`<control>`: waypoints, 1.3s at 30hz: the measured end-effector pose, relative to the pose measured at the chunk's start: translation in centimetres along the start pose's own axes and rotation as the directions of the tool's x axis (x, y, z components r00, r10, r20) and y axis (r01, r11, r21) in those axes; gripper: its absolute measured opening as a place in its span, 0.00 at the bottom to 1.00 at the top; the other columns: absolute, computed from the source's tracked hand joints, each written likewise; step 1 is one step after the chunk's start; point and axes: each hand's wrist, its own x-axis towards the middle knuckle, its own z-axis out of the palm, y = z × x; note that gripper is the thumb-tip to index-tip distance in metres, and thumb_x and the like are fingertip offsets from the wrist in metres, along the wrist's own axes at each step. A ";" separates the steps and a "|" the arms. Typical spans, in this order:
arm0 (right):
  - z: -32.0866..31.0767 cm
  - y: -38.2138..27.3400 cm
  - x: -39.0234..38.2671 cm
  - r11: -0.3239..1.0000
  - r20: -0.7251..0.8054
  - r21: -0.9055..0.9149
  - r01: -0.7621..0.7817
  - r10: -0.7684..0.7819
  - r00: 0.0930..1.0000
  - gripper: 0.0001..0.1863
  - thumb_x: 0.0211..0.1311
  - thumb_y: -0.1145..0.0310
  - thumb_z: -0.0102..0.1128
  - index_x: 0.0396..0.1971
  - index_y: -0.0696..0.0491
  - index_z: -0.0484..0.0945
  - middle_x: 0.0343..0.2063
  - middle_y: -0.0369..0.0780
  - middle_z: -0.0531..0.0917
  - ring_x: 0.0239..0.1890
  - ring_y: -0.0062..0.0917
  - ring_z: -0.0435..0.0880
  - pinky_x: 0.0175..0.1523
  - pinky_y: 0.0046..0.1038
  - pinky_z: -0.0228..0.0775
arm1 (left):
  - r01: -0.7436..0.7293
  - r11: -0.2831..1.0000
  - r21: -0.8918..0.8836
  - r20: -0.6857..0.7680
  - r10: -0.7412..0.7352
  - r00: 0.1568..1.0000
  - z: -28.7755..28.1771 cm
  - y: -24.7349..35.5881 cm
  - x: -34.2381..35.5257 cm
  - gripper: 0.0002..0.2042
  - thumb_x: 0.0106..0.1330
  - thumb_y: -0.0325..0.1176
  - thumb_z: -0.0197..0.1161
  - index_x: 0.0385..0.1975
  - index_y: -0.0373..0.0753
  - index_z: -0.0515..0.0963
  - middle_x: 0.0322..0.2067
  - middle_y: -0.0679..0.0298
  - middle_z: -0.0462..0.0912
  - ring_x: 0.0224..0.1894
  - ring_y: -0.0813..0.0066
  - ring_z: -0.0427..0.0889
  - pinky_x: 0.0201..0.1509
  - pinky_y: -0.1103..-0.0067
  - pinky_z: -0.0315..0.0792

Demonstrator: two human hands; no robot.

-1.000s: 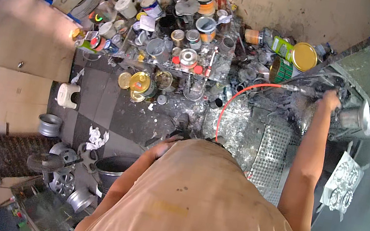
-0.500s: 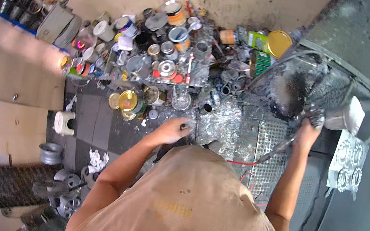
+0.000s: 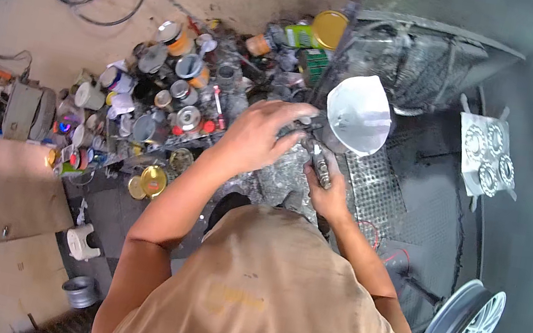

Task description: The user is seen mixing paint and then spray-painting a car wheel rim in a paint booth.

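Observation:
My right hand [image 3: 332, 195] is wrapped around the metal handle of a spray gun [image 3: 320, 164], held in front of my body. A pale cup [image 3: 359, 117] with a whitish, pointed-edged opening sits tilted on the gun. My left hand [image 3: 259, 136] is at the gun's left side, thumb and fingers apart and curved toward a small dark part of it. Whether its fingertips touch that part is hard to tell.
Left of the gun, a cluttered bench [image 3: 225, 96] carries several paint cans and cups. Silver parts on a panel [image 3: 487, 154] hang at the right wall. A wheel rim [image 3: 465, 327] stands at lower right. A white stool [image 3: 82, 241] is at left.
My right hand has brought the spray gun and cup from the far right to the middle. My left hand has moved up and right to the gun. The view has turned right.

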 end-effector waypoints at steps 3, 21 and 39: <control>4.0 0.2 0.1 0.991 0.101 -0.054 0.124 -0.118 0.988 0.22 0.65 0.72 0.63 0.59 0.54 0.72 0.38 0.51 0.85 0.40 0.42 0.87 0.48 0.37 0.75 | 0.003 0.998 0.066 0.022 -0.004 1.000 -2.2 -1.7 -2.2 0.17 0.63 0.30 0.66 0.52 0.43 0.78 0.47 0.54 0.85 0.48 0.50 0.84 0.54 0.62 0.77; 29.5 -0.7 2.0 0.995 0.634 -0.034 0.088 -0.047 0.772 0.29 0.65 0.69 0.65 0.65 0.50 0.70 0.49 0.52 0.84 0.52 0.45 0.84 0.58 0.37 0.73 | 0.608 0.775 0.171 -0.490 -0.468 0.735 -19.8 -20.5 -28.9 0.10 0.63 0.25 0.65 0.44 0.41 0.80 0.36 0.47 0.85 0.40 0.45 0.84 0.45 0.59 0.77; 19.6 3.2 -6.9 0.975 0.153 0.028 -0.220 0.213 0.965 0.26 0.67 0.63 0.65 0.63 0.49 0.72 0.47 0.49 0.85 0.50 0.42 0.84 0.56 0.39 0.74 | 0.715 0.699 0.038 0.741 -0.499 0.449 3.6 -20.8 -19.9 0.19 0.72 0.41 0.51 0.49 0.32 0.80 0.42 0.42 0.86 0.47 0.45 0.85 0.50 0.62 0.76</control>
